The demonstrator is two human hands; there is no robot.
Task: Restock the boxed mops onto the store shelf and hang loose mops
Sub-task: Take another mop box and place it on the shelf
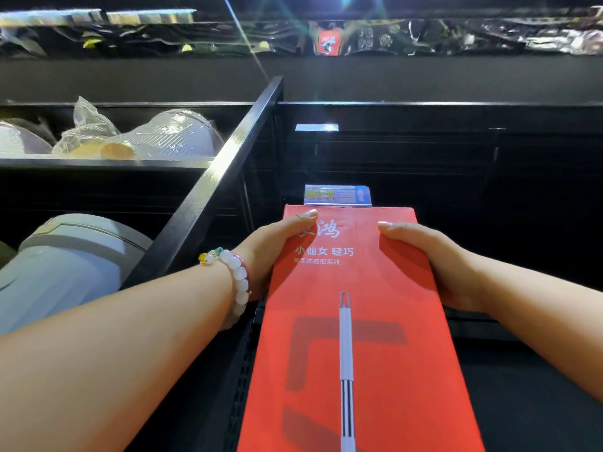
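From the head camera, a long red mop box [359, 321] lies lengthwise in the dark shelf bay [489, 151], its far end just short of a price tag [336, 194]. The left hand [277, 249], with a bead bracelet [236, 282] at the wrist, and the right hand [434, 256] clasp its two long edges, thumbs laid flat on top. Left of a black upright [208, 190] sit plastic-wrapped goods [140, 138] and a grey bin [71, 256].

Red boxed mop [355, 337], long flat carton, lying lengthwise pointing away from the camera toward the black store shelf [456, 151]. Top face up: white Chinese lettering near the far end, a printed white mop handle running down the middle over a darker red shape. Far end sits just below a shelf price tag [336, 194].
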